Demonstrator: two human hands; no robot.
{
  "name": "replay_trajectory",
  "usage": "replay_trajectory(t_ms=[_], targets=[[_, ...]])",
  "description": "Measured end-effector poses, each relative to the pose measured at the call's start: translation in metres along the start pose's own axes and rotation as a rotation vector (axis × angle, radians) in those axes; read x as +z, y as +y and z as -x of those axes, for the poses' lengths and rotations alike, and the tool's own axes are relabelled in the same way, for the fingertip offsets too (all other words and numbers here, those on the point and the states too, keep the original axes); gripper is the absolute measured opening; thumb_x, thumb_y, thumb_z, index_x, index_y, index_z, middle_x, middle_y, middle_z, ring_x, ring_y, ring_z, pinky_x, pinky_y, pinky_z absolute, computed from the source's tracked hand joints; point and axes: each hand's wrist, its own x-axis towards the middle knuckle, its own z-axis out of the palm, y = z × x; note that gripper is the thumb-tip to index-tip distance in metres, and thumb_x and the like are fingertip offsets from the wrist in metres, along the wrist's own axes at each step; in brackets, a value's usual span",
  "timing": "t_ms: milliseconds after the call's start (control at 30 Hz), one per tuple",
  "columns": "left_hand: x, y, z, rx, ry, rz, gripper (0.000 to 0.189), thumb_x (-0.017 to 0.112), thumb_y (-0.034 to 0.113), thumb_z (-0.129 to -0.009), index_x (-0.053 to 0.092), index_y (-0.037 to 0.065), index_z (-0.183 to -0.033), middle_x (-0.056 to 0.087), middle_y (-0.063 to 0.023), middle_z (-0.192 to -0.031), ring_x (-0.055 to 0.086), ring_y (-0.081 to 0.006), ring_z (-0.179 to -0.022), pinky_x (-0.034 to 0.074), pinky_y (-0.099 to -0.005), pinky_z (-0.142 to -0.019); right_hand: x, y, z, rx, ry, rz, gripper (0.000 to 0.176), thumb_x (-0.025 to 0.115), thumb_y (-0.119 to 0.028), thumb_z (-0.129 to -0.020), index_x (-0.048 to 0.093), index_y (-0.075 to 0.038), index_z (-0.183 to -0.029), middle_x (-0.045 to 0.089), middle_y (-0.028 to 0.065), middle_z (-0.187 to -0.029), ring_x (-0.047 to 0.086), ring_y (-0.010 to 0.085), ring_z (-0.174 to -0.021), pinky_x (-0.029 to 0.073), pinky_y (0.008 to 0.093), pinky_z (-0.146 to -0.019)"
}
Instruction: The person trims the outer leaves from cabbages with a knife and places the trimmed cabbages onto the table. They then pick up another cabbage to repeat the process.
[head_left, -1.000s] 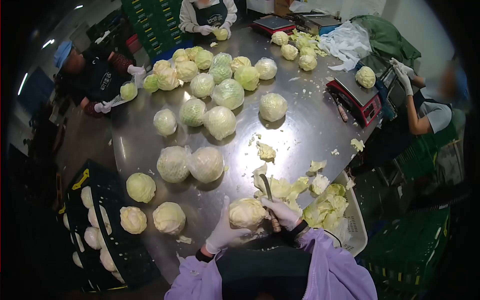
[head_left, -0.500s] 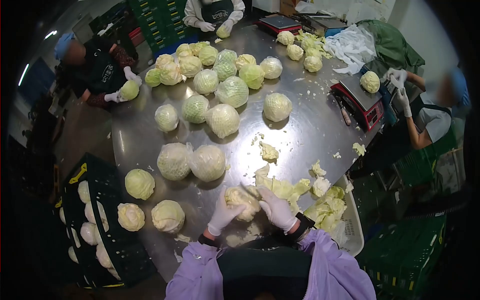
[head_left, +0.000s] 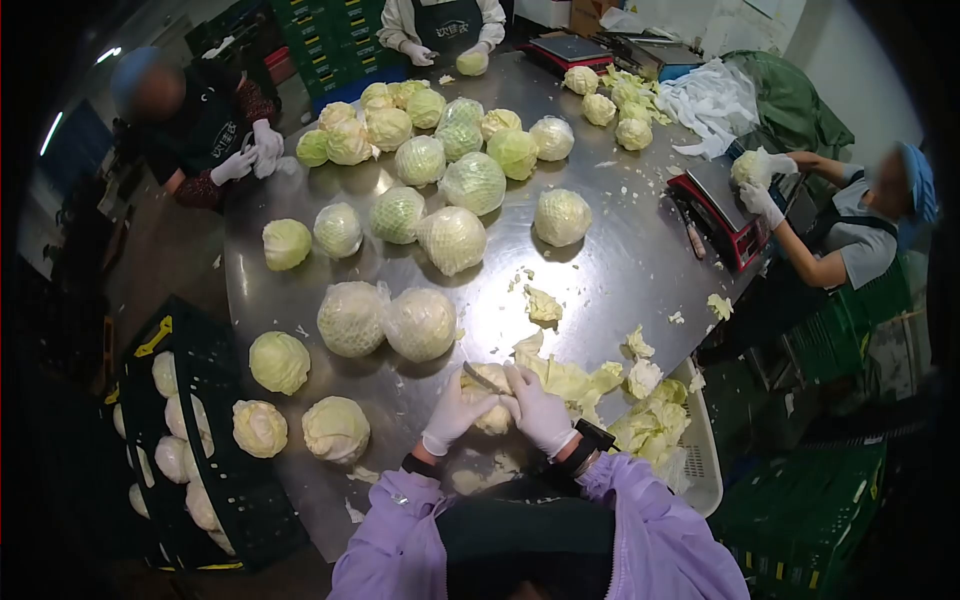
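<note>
A pale, trimmed cabbage (head_left: pixel 492 421) sits at the near edge of the steel table, partly covered by my hands. My left hand (head_left: pixel 458 412), in a white glove, is closed around its left side. On the other side, my gloved right hand (head_left: pixel 541 410) grips a knife (head_left: pixel 484 378), whose blade lies across the cabbage's top and points up to the left. The knife handle is hidden in my fingers. Loose outer leaves (head_left: pixel 565 382) lie just beyond my right hand. Left of my hands rest whole cabbages, the nearest one (head_left: pixel 336 430) yellowish green.
Net-wrapped cabbages (head_left: pixel 452 240) cover the middle of the steel table (head_left: pixel 610 270). A green crate (head_left: pixel 215 470) of cabbages stands at left, a white basket (head_left: pixel 708 450) of leaves at right. A red scale (head_left: pixel 735 228) and three co-workers are around the table.
My right hand has moved left with the knife, closer to my left hand. The left co-worker has released a cabbage onto the table; the right co-worker now holds the one at the scale.
</note>
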Motion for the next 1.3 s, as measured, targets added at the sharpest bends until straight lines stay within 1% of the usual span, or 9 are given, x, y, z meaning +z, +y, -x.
replay_trajectory(t_ms=[200, 367, 467, 667, 833, 900, 1067, 1200, 1300], targets=[[0.013, 0.011, -0.007, 0.016, 0.048, -0.348, 0.060, 0.077, 0.031, -0.075, 0.051, 0.003, -0.121, 0.059, -0.0187, -0.110, 0.055, -0.0305, -0.107, 0.041, -0.0401, -0.095, 0.003, 0.026, -0.014, 0.030, 0.118, -0.047, 0.032, 0.052, -0.034, -0.093, 0.052, -0.013, -0.117, 0.060, 0.0158, -0.108, 0.063, 0.0379, -0.077, 0.051, 0.0441, -0.063], [0.008, 0.039, -0.016, -0.108, -0.057, -0.136, 0.066, 0.079, 0.028, -0.074, 0.048, -0.003, -0.123, 0.052, -0.0196, -0.122, 0.053, -0.0264, -0.110, 0.043, -0.0371, -0.094, 0.004, 0.044, -0.035, -0.080, 0.212, -0.194, 0.026, 0.051, -0.033, -0.094, 0.057, -0.013, -0.110, 0.063, 0.0161, -0.096, 0.062, 0.0394, -0.079, 0.050, 0.0455, -0.068], [0.009, 0.028, -0.019, -0.163, -0.095, 0.004, 0.071, 0.080, 0.025, -0.073, 0.044, -0.004, -0.126, 0.049, -0.0182, -0.127, 0.051, -0.0236, -0.113, 0.043, -0.0347, -0.094, 0.001, 0.064, -0.046, 0.058, 0.044, -0.257, 0.027, 0.048, -0.034, -0.096, 0.060, -0.013, -0.110, 0.065, 0.0190, -0.090, 0.062, 0.0386, -0.084, 0.049, 0.0444, -0.073], [-0.017, -0.027, 0.002, 0.155, -0.131, 0.036, 0.085, 0.080, 0.022, -0.074, 0.030, -0.004, -0.138, 0.044, -0.0166, -0.133, 0.045, -0.0220, -0.122, 0.039, -0.0338, -0.102, -0.002, 0.078, -0.042, 0.175, 0.037, -0.307, 0.034, 0.057, -0.033, -0.092, 0.057, -0.009, -0.116, 0.065, 0.0212, -0.089, 0.063, 0.0402, -0.084, 0.049, 0.0417, -0.071], [-0.016, -0.014, 0.041, -0.194, -0.024, 0.339, 0.092, 0.081, 0.020, -0.073, 0.024, -0.004, -0.141, 0.042, -0.0162, -0.136, 0.043, -0.0225, -0.124, 0.037, -0.0350, -0.105, 0.003, 0.047, -0.015, 0.179, 0.103, -0.351, 0.038, 0.068, -0.023, -0.083, 0.056, -0.009, -0.116, 0.065, 0.0209, -0.087, 0.064, 0.0373, -0.081, 0.050, 0.0390, -0.071], [0.004, 0.008, 0.060, -0.094, 0.077, 0.013, 0.095, 0.082, 0.020, -0.072, 0.022, -0.004, -0.142, 0.042, -0.0156, -0.136, 0.043, -0.0229, -0.125, 0.038, -0.0351, -0.105, 0.013, 0.060, -0.008, 0.183, 0.147, -0.462, 0.036, 0.067, -0.018, -0.082, 0.057, -0.007, -0.115, 0.065, 0.0205, -0.086, 0.064, 0.0338, -0.078, 0.050, 0.0368, -0.070], [-0.005, 0.000, 0.057, -0.104, 0.034, 0.183, 0.101, 0.085, 0.022, -0.069, 0.021, -0.004, -0.142, 0.043, -0.0155, -0.136, 0.044, -0.0227, -0.125, 0.038, -0.0344, -0.104, 0.017, 0.140, 0.003, 0.308, 0.081, -0.369, 0.039, 0.067, -0.025, -0.084, 0.057, -0.004, -0.115, 0.066, 0.0189, -0.085, 0.063, 0.0325, -0.076, 0.049, 0.0373, -0.066], [-0.002, 0.012, 0.044, -0.062, -0.005, 0.113, 0.092, 0.084, 0.027, -0.068, 0.032, -0.004, -0.138, 0.046, -0.0161, -0.133, 0.046, -0.0228, -0.123, 0.039, -0.0348, -0.102, -0.054, 0.094, 0.006, 0.200, 0.112, 0.112, 0.055, 0.061, -0.041, -0.088, 0.049, -0.003, -0.126, 0.065, 0.0216, -0.093, 0.063, 0.0393, -0.085, 0.049, 0.0454, -0.069], [0.011, 0.029, 0.037, -0.023, -0.005, -0.131, 0.092, 0.084, 0.032, -0.066, 0.036, -0.004, -0.136, 0.048, -0.0169, -0.128, 0.048, -0.0259, -0.119, 0.040, -0.0362, -0.100, -0.080, 0.045, 0.006, 0.141, 0.011, -0.091, 0.054, 0.059, -0.037, -0.090, 0.045, -0.003, -0.131, 0.064, 0.0231, -0.100, 0.063, 0.0398, -0.090, 0.050, 0.0448, -0.075]])
